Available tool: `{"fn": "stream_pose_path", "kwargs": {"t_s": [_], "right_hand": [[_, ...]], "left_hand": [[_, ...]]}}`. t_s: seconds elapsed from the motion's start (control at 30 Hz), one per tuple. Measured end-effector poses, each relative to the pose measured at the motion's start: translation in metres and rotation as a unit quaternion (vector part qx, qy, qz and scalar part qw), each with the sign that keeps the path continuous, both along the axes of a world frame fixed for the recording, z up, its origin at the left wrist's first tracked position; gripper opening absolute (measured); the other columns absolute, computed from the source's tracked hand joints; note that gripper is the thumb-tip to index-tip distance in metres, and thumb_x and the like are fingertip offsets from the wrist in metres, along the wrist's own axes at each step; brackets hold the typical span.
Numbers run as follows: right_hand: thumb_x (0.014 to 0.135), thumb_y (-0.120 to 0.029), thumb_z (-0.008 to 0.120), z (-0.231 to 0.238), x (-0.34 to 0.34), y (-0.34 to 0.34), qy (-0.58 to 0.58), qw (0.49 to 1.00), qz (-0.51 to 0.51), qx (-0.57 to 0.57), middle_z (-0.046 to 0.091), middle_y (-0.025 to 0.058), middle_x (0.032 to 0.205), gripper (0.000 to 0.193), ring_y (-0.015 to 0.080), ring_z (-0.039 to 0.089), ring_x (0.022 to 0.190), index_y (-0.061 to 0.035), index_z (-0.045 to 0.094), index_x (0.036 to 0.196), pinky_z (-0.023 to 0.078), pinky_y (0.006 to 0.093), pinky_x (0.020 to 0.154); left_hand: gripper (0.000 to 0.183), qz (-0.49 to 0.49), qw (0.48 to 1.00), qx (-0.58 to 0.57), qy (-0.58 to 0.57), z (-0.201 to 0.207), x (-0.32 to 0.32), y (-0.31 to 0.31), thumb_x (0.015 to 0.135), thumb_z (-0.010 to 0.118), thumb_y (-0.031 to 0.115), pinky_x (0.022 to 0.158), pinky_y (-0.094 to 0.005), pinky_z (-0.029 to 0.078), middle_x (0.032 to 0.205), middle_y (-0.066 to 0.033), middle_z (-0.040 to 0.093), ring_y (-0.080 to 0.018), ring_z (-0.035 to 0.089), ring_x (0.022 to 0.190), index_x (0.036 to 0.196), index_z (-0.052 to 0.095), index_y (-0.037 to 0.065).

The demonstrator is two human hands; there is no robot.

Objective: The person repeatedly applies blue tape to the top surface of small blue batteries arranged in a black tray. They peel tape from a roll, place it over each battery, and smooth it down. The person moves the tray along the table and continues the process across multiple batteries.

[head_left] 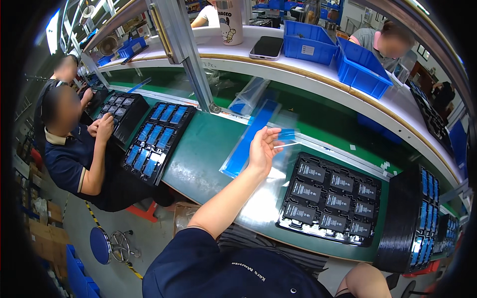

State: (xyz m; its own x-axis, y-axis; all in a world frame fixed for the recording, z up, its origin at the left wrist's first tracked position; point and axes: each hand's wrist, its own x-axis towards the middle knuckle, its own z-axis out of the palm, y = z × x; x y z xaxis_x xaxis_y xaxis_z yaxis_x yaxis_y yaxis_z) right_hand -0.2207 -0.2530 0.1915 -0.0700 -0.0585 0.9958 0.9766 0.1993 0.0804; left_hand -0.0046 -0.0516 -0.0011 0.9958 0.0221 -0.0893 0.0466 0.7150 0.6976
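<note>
My left hand (263, 150) reaches forward over the workbench with its fingers apart and slightly curled. Just beyond the fingertips lies clear film (289, 120) with a blue band; whether the fingers touch it I cannot tell. Under and left of the hand, a long blue strip in clear film (242, 153) lies slantwise on the green bench. To the right sits a black tray (285, 223) with several dark flat batteries (338, 202) in its pockets. Of my right arm (365, 281) only a bare part shows at the lower edge; its hand is out of view.
At right rises a tall stack of black trays (400, 216), blue-filmed pieces on top. A co-worker (72, 149) sits at left beside two tray stacks, the nearer one (158, 141) holding blue pieces. The shelf above carries a phone (267, 47), a cup (230, 25) and blue bins (308, 42).
</note>
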Motion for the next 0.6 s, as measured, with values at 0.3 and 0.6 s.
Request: {"fn": "stream_pose_path", "kwargs": {"t_s": [0.3,0.6], "right_hand": [[0.09,-0.008,0.052,-0.0024,0.004,0.0019,-0.004,1.0,-0.018,0.003,0.063,0.0101,0.104,0.019,0.0222,0.059,0.094,-0.0025,0.063,0.104,0.049,0.0335,0.081],[0.089,-0.008,0.052,-0.0011,0.0061,0.0035,-0.013,1.0,-0.018,0.009,0.063,0.0105,0.102,0.018,0.0226,0.06,0.091,-0.0019,0.063,0.102,0.049,0.0339,0.079]], "left_hand": [[0.04,-0.012,1.0,0.005,0.002,0.0014,-0.0013,-0.0011,0.091,0.048,0.041,0.07,-0.0305,0.048,0.094,-0.007,0.061,-0.018,0.059,0.078,0.101,0.058,0.004],[0.042,-0.026,1.0,-0.001,0.003,0.002,-0.0011,-0.0022,0.091,0.048,0.041,0.07,-0.0303,0.048,0.095,-0.0082,0.061,-0.0183,0.06,0.078,0.103,0.059,0.002]]}}
